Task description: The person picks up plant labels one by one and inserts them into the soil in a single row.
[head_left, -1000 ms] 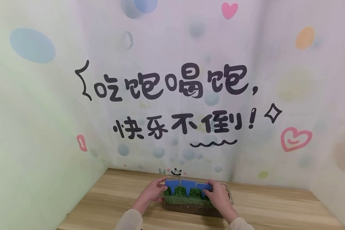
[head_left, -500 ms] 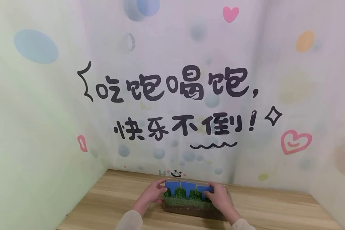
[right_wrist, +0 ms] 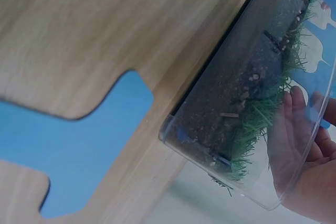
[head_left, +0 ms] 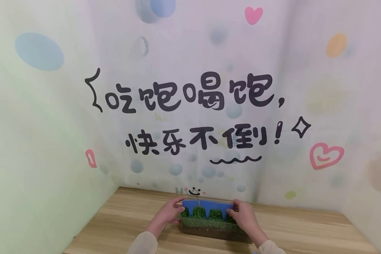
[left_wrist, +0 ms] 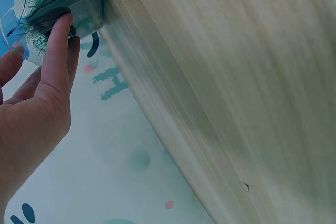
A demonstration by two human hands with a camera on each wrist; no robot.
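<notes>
A long clear plastic box, with dark soil and green grass behind its walls, stands on the wooden table. Bushy green clumps rise above the grass, in front of a row of blue panels. My left hand holds the box's left end; in the left wrist view its fingers lie along the end wall and the thumb is near the rim. With thumb and fingers, my right hand pinches the rightmost blue panel. The right wrist view shows that hand partly through the clear wall.
Flat on the wooden table, in front of the box's right part, lies a loose blue cut-out piece. A printed cloth with black lettering hangs right behind the table, and pale side walls flank it.
The rightmost blue panel has shifted left and slightly up, closing the gap to its neighbour. My right hand has moved slightly with it, while the left hand stays put on the box.
</notes>
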